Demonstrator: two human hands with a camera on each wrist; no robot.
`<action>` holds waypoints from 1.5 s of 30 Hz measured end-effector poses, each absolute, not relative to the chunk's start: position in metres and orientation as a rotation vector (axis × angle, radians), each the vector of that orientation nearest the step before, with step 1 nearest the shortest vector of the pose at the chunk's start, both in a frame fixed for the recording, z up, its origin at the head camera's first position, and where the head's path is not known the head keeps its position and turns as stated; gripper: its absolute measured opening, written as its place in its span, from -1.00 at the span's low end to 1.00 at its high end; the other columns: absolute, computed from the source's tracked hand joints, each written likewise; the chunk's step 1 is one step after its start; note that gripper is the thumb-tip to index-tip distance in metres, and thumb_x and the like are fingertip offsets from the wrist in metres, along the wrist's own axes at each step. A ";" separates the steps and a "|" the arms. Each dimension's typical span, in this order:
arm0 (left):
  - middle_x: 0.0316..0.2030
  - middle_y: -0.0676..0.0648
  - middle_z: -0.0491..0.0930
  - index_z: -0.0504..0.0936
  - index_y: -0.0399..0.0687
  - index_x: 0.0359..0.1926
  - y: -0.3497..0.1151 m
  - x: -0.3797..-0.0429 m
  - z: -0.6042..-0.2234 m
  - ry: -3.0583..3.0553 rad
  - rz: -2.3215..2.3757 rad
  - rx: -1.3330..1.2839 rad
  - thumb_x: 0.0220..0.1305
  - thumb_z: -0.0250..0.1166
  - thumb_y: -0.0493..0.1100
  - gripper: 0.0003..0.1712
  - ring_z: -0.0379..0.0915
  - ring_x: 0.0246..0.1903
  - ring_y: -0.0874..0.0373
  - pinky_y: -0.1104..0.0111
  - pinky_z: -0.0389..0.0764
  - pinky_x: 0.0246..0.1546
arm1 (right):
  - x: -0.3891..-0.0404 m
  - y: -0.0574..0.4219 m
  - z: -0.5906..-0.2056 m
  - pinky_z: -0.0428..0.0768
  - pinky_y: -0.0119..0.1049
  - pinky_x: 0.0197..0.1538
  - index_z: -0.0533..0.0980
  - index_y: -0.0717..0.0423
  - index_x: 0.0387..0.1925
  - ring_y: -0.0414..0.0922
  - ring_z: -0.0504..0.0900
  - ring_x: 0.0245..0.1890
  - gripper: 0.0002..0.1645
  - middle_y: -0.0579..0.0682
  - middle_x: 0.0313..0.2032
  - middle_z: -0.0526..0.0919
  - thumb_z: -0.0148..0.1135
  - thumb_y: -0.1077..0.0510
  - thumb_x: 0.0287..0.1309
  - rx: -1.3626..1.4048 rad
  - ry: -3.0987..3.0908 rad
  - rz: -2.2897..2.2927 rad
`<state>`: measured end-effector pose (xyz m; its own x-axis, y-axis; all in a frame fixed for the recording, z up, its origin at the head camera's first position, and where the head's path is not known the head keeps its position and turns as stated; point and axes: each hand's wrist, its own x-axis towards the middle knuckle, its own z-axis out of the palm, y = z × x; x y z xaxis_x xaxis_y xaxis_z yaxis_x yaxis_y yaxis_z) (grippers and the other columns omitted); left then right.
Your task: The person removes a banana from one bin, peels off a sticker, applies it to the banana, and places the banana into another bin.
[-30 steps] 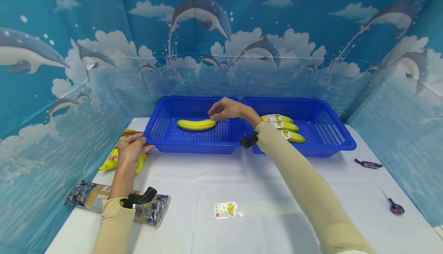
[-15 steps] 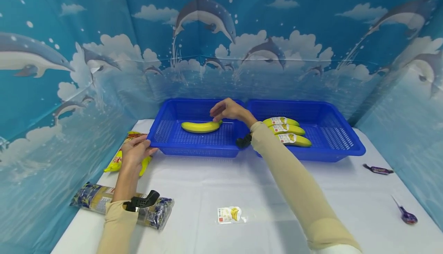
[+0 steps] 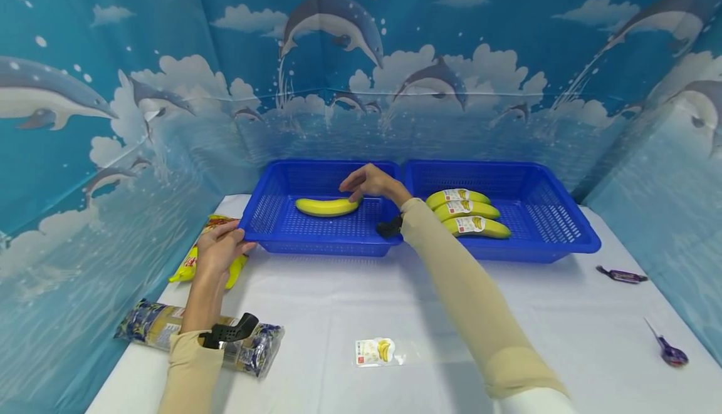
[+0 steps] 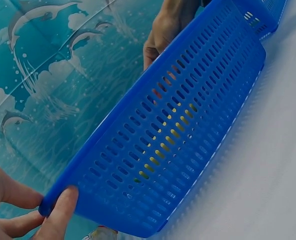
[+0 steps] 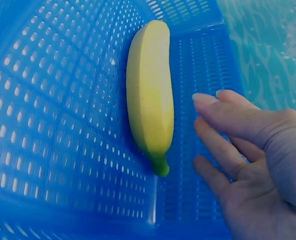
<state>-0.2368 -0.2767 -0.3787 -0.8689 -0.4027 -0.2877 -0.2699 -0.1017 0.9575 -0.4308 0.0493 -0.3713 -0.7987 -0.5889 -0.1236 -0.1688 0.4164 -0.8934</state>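
Note:
One yellow banana [image 3: 326,207] lies in the left blue basket [image 3: 316,234], its green stem toward my right hand. My right hand [image 3: 369,182] hovers over that end with relaxed fingers; in the right wrist view the banana [image 5: 150,90] lies apart from the fingers, and nothing is in the hand [image 5: 253,160]. My left hand [image 3: 221,248] grips the rim at this basket's front left corner. In the left wrist view its thumb and fingers [image 4: 63,210] pinch the rim, and yellow shows through the slots of the basket wall [image 4: 138,125].
A second blue basket [image 3: 549,213] stands to the right, holding 3 labelled bananas [image 3: 470,226]. On the white table lie a banana label strip [image 3: 375,352], a yellow snack bag [image 3: 186,269], a long clear-wrapped package [image 3: 152,326], a wrapped candy [image 3: 622,275] and a lollipop [image 3: 673,354].
My right forearm has shifted slightly left, uncovering more of the labels on the bananas in the right basket. The left hand keeps its hold on the rim. The head view has shifted a little.

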 end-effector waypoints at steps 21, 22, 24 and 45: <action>0.20 -0.18 0.51 0.42 -0.25 0.53 -0.276 -0.238 -0.380 -2.073 -2.149 0.682 0.64 0.15 -0.31 -0.47 0.64 -0.18 0.25 0.42 0.77 -0.02 | -0.439 0.044 -0.387 0.64 -0.10 0.35 0.65 0.35 0.25 0.14 0.60 0.37 -0.40 0.25 0.29 0.67 0.51 0.52 0.15 -0.560 2.402 -1.126; 0.20 -0.18 0.51 0.42 -0.25 0.54 -0.276 -0.238 -0.380 -2.074 -2.148 0.682 0.64 0.15 -0.30 -0.47 0.64 -0.18 0.24 0.42 0.77 -0.02 | -0.438 0.043 -0.388 0.64 -0.10 0.35 0.66 0.33 0.25 0.13 0.60 0.37 -0.40 0.25 0.29 0.67 0.53 0.51 0.15 -0.566 2.409 -1.105; 0.23 -0.19 0.50 0.42 -0.24 0.54 -0.277 -0.238 -0.381 -2.080 -2.143 0.688 0.65 0.15 -0.30 -0.47 0.64 -0.17 0.23 0.41 0.77 -0.02 | -0.438 0.043 -0.389 0.65 -0.09 0.34 0.67 0.30 0.24 0.14 0.62 0.34 -0.41 0.25 0.28 0.68 0.53 0.50 0.15 -0.567 2.424 -1.078; 0.26 -0.24 0.47 0.36 -0.29 0.57 -0.284 -0.237 -0.385 -2.072 -2.156 0.645 0.66 0.14 -0.28 -0.44 0.69 -0.29 0.26 0.42 0.78 -0.08 | -0.435 0.041 -0.373 0.74 -0.17 0.17 0.73 0.31 0.12 0.09 0.75 0.11 -0.55 0.23 0.10 0.78 0.58 0.38 0.18 -0.741 2.445 -0.897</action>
<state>-0.2369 -0.2840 -0.3847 -0.9078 -0.3433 -0.2408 -0.2270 -0.0806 0.9706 -0.4354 0.0412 -0.3732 -0.7647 -0.6104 -0.2064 -0.3320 0.6478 -0.6857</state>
